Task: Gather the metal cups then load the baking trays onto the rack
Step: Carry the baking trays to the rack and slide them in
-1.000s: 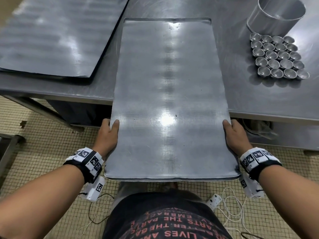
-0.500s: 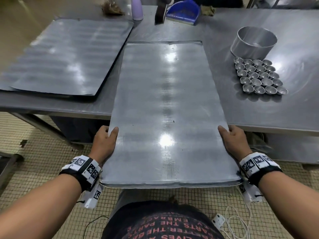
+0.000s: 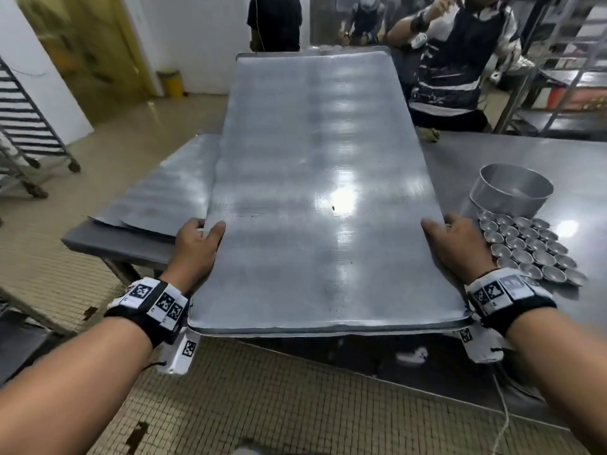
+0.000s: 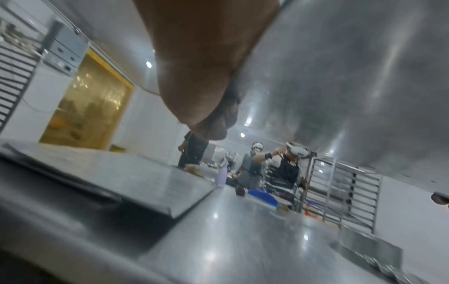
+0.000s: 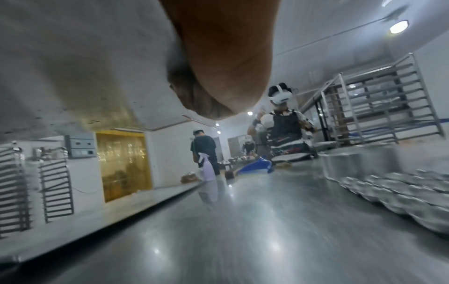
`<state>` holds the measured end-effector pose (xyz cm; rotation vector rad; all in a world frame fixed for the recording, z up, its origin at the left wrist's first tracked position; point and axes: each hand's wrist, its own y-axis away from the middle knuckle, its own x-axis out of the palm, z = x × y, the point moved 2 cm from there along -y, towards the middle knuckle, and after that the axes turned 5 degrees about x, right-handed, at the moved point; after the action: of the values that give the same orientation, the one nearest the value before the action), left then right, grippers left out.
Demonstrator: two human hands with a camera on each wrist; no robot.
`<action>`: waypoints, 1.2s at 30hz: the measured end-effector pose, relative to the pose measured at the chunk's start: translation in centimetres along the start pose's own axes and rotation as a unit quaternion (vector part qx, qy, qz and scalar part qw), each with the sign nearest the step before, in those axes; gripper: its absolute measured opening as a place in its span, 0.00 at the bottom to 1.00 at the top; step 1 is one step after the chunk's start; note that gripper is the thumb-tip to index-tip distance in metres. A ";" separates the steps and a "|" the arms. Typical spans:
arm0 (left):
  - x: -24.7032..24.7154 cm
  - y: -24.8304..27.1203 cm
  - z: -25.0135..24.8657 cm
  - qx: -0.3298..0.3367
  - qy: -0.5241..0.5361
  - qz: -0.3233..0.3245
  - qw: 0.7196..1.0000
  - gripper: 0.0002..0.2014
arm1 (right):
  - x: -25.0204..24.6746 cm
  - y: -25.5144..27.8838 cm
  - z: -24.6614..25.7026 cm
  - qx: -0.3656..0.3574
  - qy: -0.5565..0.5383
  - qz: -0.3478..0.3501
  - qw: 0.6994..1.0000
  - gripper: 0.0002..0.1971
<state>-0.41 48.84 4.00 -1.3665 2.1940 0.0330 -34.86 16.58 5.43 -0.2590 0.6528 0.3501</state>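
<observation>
Gripping the tray (image 3: 315,192) by both long edges, left hand (image 3: 193,247) and right hand (image 3: 460,247) keep it level above the worktop (image 3: 525,152); cups (image 3: 528,247) sit gathered right, out of the way.

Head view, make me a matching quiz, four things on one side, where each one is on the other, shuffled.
1. tray
2. cups
3. round tin
4. rack

a. on the floor, far left
b. clustered on the table beside the right hand
c. held at both side edges
d. on the table just behind the cups

Pairs: 1-c, 2-b, 3-d, 4-a
</observation>
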 end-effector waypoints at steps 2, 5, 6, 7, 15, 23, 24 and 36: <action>-2.6 -1.4 -1.0 0.013 -0.020 -0.030 0.999 0.13 | 1.0 -1.7 3.2 -0.013 -0.001 0.017 1.000 0.25; -7.9 -4.0 -0.9 0.024 -0.028 -0.082 0.996 0.17 | 3.6 -3.9 9.6 -0.052 -0.020 0.031 0.998 0.33; -10.2 -4.8 -0.7 0.028 -0.036 -0.103 0.994 0.18 | 5.0 -4.9 11.9 -0.075 -0.034 0.037 0.996 0.34; -12.0 -5.4 -0.6 0.024 -0.044 -0.117 0.992 0.18 | 6.1 -5.3 14.0 -0.085 -0.040 0.043 0.995 0.31; -28.5 -8.0 2.9 0.016 -0.054 -0.237 0.970 0.12 | 17.7 -5.6 30.7 -0.196 -0.124 0.101 0.967 0.12; -42.7 -3.0 5.5 -0.035 -0.127 -0.360 0.924 0.11 | 29.3 -1.0 44.3 -0.282 -0.177 0.218 0.917 0.17; -43.9 -2.0 5.7 -0.042 -0.142 -0.364 0.920 0.13 | 30.9 -0.6 45.4 -0.289 -0.178 0.231 0.912 0.18; -50.4 12.3 7.3 -0.143 -0.148 -0.467 0.860 0.15 | 45.2 8.9 54.4 -0.344 -0.190 0.405 0.826 0.23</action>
<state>9.21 98.46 17.80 -2.2838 1.1255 0.1981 24.69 53.85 17.45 -0.5778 0.1767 1.4389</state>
